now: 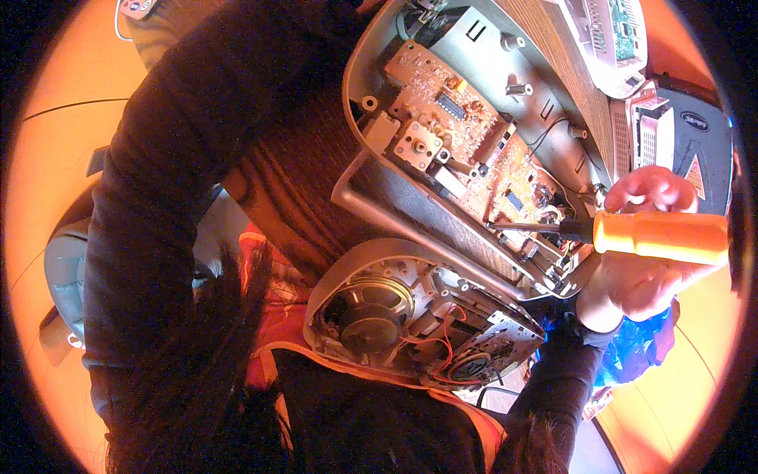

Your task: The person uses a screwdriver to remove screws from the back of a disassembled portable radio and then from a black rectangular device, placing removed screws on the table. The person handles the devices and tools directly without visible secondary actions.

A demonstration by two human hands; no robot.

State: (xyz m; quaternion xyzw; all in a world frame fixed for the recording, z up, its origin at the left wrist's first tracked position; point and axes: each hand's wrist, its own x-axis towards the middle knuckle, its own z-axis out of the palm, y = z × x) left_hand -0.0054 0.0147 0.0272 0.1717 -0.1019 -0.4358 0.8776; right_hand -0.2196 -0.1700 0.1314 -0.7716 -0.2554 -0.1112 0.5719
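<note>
My right hand is closed round the orange handle of a screwdriver. Its shaft points left, with the tip over the lower part of an orange-brown circuit board. Whether the tip touches a screw is too small to tell. The board sits inside one half of an opened grey casing, which looks like a radio's. My left arm reaches up past the top edge of the picture, so the left hand is out of sight. Closer to me lies the other casing half, holding a round speaker and red wires.
A dark wood table lies beneath the casing. Far right, a white device with a green board stands near a dark grey panel. A blue plastic bag is below my right wrist. At left is a blue-grey chair.
</note>
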